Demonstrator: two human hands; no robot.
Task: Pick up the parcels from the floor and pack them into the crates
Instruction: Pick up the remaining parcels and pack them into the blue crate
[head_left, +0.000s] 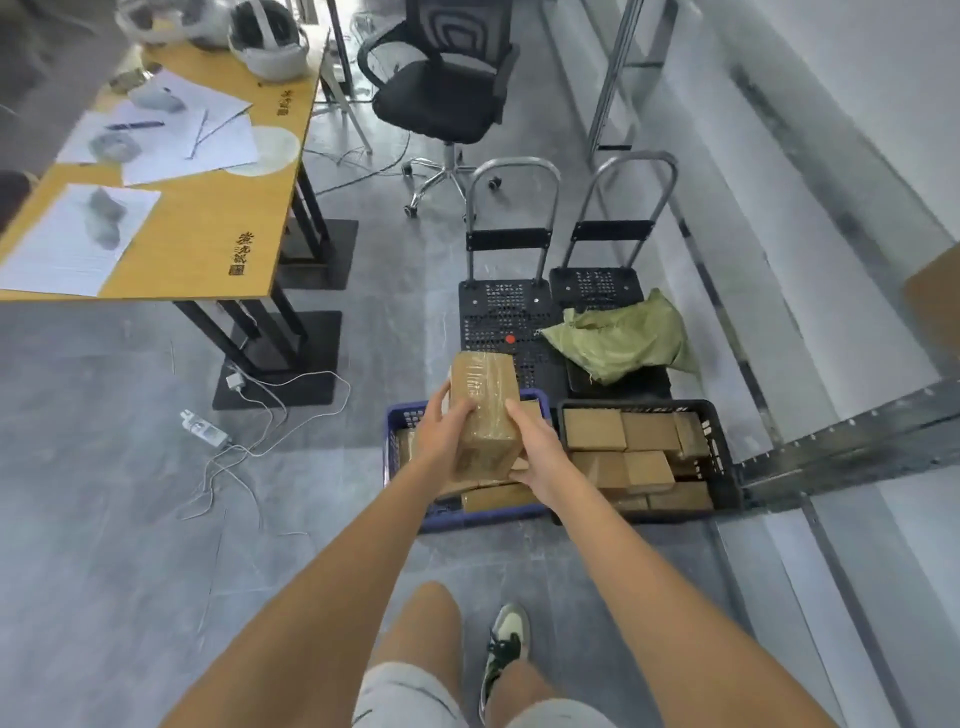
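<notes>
Held over the blue crate (395, 447): a tape-wrapped brown parcel (484, 410), long axis running away from the camera, far end tipped upward toward the black trolley (506, 317). Left hand (445, 441) curled round its left side, thumb up along the edge; right hand (537, 457) clasping the near right corner, fingers wrapped underneath (possibly touching a second parcel below, hard to tell). More brown parcels packed flat in the black crate (724, 457) just beside. Green sack (621, 340) lying across the trolley decks behind.
</notes>
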